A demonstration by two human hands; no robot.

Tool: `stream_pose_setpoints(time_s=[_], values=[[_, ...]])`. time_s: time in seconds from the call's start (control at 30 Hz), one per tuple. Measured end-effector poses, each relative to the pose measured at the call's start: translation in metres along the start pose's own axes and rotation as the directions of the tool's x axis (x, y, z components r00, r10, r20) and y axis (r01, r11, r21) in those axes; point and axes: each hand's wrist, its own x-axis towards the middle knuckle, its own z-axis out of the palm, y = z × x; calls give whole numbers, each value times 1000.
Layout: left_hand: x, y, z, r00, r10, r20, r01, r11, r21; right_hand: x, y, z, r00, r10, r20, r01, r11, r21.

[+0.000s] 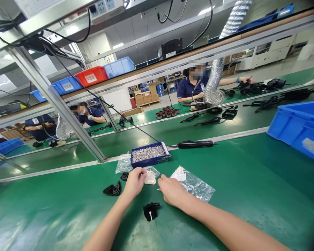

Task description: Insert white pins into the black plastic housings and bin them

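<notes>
Left hand (pixel 134 183) curls at the small bag (pixel 150 178) (whether gripping, I can't tell); right hand (pixel 172 191) pinches a pin (pixel 158 189), best held lightly.

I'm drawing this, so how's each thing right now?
Blue box: open, filled with metal pieces.
Big blue bin: open on top.
Black screwdriver: lying down.
Larger clear bag: crumpled, lying down.
Smaller clear bag: holds pale pieces.
Nearest black part: lying down, white piece on it.
Left hand: fingers curled.
Right hand: fingers curled.
</notes>
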Motion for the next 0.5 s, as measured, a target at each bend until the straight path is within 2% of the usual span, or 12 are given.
stream_pose_setpoints(time_s=[0.13, 0.3, 0.4, 0.5], values=[[-29, -11, 0, 990, 57, 128, -48, 996, -76, 1, -4, 3, 1000, 17, 20, -17, 1000, 0], [-42, -22, 3, 994, 68, 84, -53, 983, -175, 1, -4, 2, 1000, 8, -20, -7, 999, 48], [-44, -24, 5, 998, 55, 37, -45, 973, -224, 4, 0, 5, 995, 22, -99, 8, 957, 288], [-45, -24, 8, 1000, 14, -28, -21, 965, -262, 9, 6, 13, 990, 36, -140, 55, 800, 598]])
